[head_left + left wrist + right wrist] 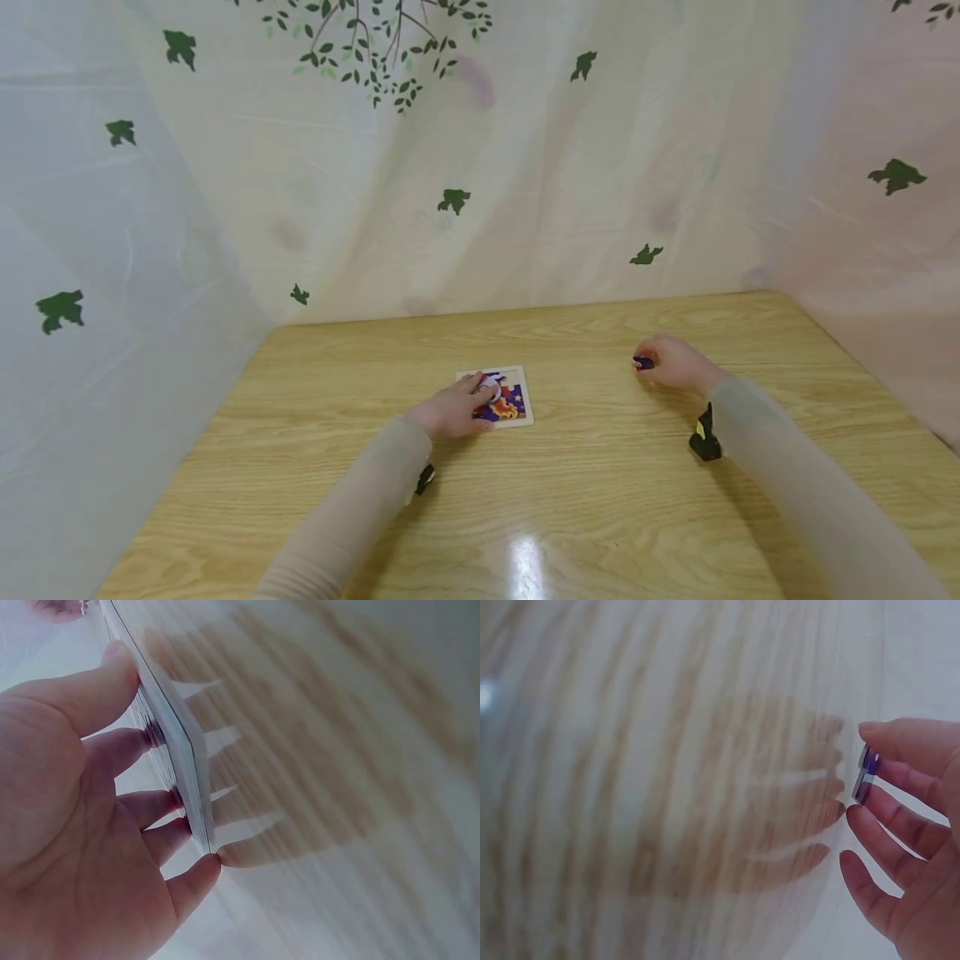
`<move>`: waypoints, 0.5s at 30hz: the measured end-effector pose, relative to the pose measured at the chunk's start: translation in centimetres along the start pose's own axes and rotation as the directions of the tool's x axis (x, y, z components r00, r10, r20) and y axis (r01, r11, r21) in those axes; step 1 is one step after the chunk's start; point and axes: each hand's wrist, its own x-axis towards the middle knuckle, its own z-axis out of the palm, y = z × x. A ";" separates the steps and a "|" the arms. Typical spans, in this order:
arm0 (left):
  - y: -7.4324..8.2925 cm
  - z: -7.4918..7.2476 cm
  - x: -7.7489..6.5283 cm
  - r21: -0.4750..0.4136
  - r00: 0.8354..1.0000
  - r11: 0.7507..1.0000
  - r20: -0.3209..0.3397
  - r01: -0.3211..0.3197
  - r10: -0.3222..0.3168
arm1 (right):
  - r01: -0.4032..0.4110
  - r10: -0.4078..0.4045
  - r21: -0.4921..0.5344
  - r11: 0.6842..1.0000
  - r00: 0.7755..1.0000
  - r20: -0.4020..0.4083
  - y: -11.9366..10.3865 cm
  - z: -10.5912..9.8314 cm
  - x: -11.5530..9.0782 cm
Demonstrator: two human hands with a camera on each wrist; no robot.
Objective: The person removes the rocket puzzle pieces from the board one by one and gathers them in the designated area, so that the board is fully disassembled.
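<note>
A small square jigsaw puzzle with a pale frame lies flat on the table; its picture is purple, red and orange with a star. My left hand lies over the puzzle's left side, covering part of the picture. In the left wrist view the spread fingertips touch the thin puzzle board. Off to the right, just over the tabletop, my right hand pinches a small dark purple puzzle piece. The right wrist view shows the piece edge-on between thumb and fingers.
The wood-grain table runs back to a pale cloth curtain printed with leaves and birds, which also hangs at both sides. Dark wrist cameras sit beneath the sleeves.
</note>
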 end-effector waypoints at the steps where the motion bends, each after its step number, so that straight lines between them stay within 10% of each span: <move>1: 0.0 0.0 0.0 0.000 1.000 1.000 0.001 0.000 0.000 | 0.006 -0.006 -0.001 1.000 1.000 0.002 0.0 0.0 0.0; 15: 0.4 -0.1 -0.4 0.003 1.000 1.000 -0.002 0.001 -0.001 | 0.041 -0.041 -0.023 0.999 0.999 0.000 0.5 0.2 -0.4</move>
